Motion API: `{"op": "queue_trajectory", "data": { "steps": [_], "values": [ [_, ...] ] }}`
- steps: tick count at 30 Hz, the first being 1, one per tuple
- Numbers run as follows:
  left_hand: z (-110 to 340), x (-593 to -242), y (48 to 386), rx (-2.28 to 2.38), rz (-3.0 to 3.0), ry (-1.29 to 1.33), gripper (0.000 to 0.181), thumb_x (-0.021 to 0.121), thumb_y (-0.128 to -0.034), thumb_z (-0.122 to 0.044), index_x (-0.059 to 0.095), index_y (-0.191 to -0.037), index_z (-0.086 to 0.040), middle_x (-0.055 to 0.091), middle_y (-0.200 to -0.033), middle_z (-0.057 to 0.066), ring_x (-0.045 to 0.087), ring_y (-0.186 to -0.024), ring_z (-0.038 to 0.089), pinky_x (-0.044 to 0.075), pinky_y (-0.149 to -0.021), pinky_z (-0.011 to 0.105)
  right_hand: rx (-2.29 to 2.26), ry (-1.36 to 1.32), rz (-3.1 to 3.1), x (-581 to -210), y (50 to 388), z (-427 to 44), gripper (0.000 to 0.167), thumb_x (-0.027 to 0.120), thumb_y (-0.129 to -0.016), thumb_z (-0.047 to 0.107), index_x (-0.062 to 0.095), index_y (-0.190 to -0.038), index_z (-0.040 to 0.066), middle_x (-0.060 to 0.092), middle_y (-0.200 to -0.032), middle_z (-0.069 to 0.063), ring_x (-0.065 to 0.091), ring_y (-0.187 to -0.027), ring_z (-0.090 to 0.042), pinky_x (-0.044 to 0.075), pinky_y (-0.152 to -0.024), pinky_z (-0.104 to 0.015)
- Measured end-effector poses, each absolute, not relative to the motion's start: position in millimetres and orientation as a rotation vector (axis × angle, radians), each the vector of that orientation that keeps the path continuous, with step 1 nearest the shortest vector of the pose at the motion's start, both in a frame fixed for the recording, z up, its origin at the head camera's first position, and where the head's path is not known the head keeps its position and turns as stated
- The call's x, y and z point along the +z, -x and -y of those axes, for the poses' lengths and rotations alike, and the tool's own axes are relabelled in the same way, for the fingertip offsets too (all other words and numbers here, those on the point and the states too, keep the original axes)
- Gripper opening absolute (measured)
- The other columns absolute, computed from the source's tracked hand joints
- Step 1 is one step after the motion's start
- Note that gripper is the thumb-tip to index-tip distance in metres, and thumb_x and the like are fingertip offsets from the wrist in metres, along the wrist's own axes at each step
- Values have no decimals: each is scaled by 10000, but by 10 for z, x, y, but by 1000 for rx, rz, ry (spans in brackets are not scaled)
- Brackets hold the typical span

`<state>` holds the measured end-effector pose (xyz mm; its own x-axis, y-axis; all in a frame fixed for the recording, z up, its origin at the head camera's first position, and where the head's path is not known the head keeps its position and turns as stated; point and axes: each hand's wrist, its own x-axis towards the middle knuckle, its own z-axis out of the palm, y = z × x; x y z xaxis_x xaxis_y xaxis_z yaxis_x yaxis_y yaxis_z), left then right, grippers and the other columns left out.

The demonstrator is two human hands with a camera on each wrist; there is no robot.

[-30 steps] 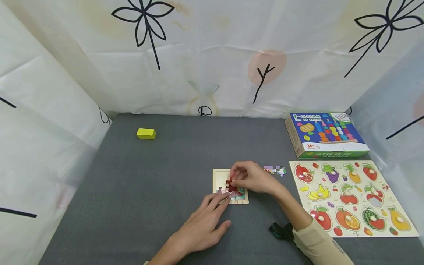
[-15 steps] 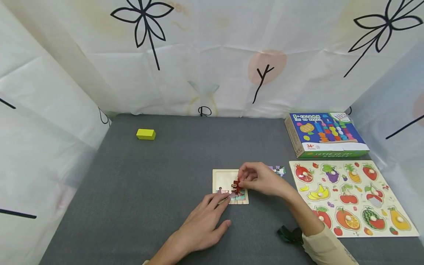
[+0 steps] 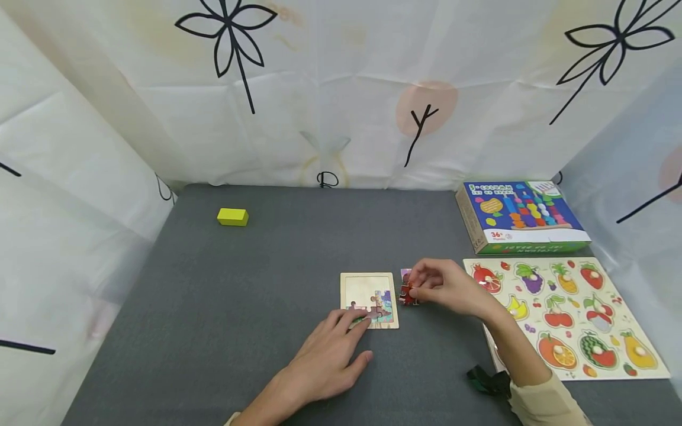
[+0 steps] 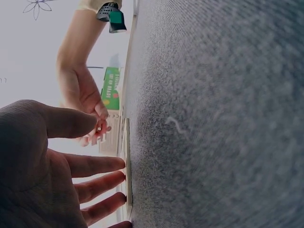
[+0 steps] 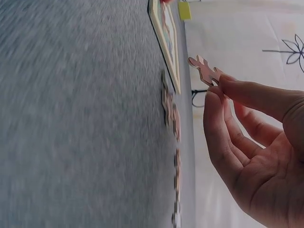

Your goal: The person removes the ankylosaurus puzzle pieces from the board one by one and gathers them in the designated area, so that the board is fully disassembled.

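Note:
My right hand (image 3: 453, 287) pinches a reddish jigsaw piece (image 5: 205, 71) between thumb and index finger, held above the table just right of a small wooden puzzle tray (image 3: 354, 284). Assembled pieces (image 3: 382, 305) fill part of the tray's lower and right side; bare wood shows above them. With fingers extended, my left hand (image 3: 330, 361) rests its fingertips on the tray's lower left, covering some of the picture. The left wrist view has those fingertips touching the tray edge (image 4: 127, 166). Loose jigsaw pieces (image 5: 168, 107) lie beside the tray, mostly hidden by my right hand in the head view.
A fruit peg board (image 3: 578, 319) lies at the right, partly under my right forearm's line of sight. Behind it stands a colourful toy box (image 3: 524, 216). A yellow block (image 3: 232, 217) sits at the far left. White patterned cloth (image 3: 319, 118) walls the grey table (image 3: 224, 296).
My right hand has moved right with the reddish jigsaw piece, from over the tray to beside it, uncovering assembled pieces at the tray's right. My left hand has stayed in place.

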<state>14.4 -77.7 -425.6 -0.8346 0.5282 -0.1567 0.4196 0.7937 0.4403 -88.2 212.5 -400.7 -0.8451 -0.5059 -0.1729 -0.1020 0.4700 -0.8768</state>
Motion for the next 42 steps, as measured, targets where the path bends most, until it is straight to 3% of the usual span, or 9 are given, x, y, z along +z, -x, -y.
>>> {"op": "queue_trajectory", "data": {
  "steps": [19, 42],
  "values": [
    [779, -4250, -159, 592, -2730, -749, 569, 598, -1089, -422, 548, -1602, -181, 479, -1658, -27, 453, -1495, 235, 455, -1219, 509, -1239, 463, -2315, -4060, 940, -2526, 174, 746, -991, 19, 692, -1133, -67, 734, -969, -141, 699, -781, -75, 641, -729, -274],
    [761, -4256, -153, 577, -2705, -723, 600, 594, -1089, -446, 511, -1631, -202, 465, -1670, -21, 439, -1514, 244, 446, -1233, 526, -1157, 453, -2423, -4132, 954, -2525, 154, 783, -981, 64, 768, -1110, -19, 756, -968, -112, 668, -749, -26, 577, -680, -203]
  ]
}}
